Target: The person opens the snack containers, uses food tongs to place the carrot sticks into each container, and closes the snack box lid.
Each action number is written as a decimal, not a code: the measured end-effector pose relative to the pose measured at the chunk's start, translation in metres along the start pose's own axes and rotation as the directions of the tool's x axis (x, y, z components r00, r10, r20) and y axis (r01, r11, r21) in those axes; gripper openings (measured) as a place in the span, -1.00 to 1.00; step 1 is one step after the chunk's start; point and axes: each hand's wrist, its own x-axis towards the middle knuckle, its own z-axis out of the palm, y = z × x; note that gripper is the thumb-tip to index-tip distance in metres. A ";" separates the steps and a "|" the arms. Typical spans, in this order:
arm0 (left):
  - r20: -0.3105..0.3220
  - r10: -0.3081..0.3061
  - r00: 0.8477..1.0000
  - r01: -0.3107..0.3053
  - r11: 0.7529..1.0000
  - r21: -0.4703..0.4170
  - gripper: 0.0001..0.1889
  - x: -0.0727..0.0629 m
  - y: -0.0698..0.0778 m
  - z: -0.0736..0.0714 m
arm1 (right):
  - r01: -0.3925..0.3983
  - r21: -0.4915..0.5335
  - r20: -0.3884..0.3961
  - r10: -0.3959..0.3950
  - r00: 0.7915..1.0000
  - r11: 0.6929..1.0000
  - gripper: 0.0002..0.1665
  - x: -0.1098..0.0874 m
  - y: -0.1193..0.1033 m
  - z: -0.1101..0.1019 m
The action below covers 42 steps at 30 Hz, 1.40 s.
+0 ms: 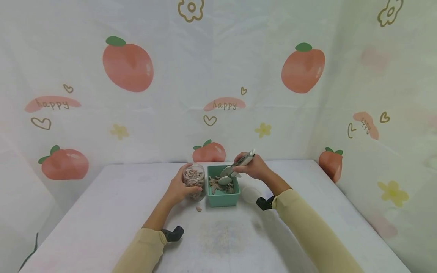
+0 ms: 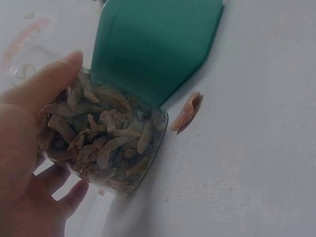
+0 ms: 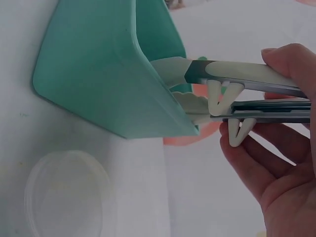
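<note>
A clear jar (image 1: pixel 194 178) of brownish dried strips stands beside a teal rectangular box (image 1: pixel 223 200). My left hand (image 1: pixel 179 188) wraps round the jar, thumb on the near side; in the left wrist view the strips (image 2: pixel 106 128) show through its wall. My right hand (image 1: pixel 254 167) holds a pair of tongs (image 3: pixel 247 72) with pale grips, fingers and thumb on both arms. The tongs' scalloped heads (image 1: pixel 225 181) are inside the box, spread apart, above more dried strips (image 1: pixel 218 185). Whether they touch any strip I cannot tell.
One loose dried piece (image 2: pixel 185 111) lies on the white tabletop in front of the jar. A round translucent lid (image 3: pixel 69 195) lies flat to the right of the box. Behind the table hangs a printed curtain (image 1: pixel 164 125).
</note>
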 end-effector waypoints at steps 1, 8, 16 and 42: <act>0.001 -0.002 1.000 0.002 1.000 0.001 0.08 0.000 0.000 0.000 | -0.001 0.002 -0.004 0.001 1.000 1.000 -0.71 0.000 0.001 0.000; -0.005 -0.002 1.000 0.002 1.000 0.010 0.08 0.002 -0.003 0.001 | -0.006 0.056 -0.068 0.010 0.998 0.998 -0.78 -0.004 0.004 0.008; 0.002 -0.022 1.000 0.022 1.000 0.011 0.08 0.000 0.000 0.002 | -0.057 0.158 -0.126 0.077 0.989 0.986 -0.82 -0.010 0.003 0.014; -0.001 0.010 1.000 -0.010 1.000 0.015 0.06 0.000 0.001 0.000 | 0.215 0.413 -0.286 -0.098 0.953 0.885 -0.84 -0.014 -0.019 -0.017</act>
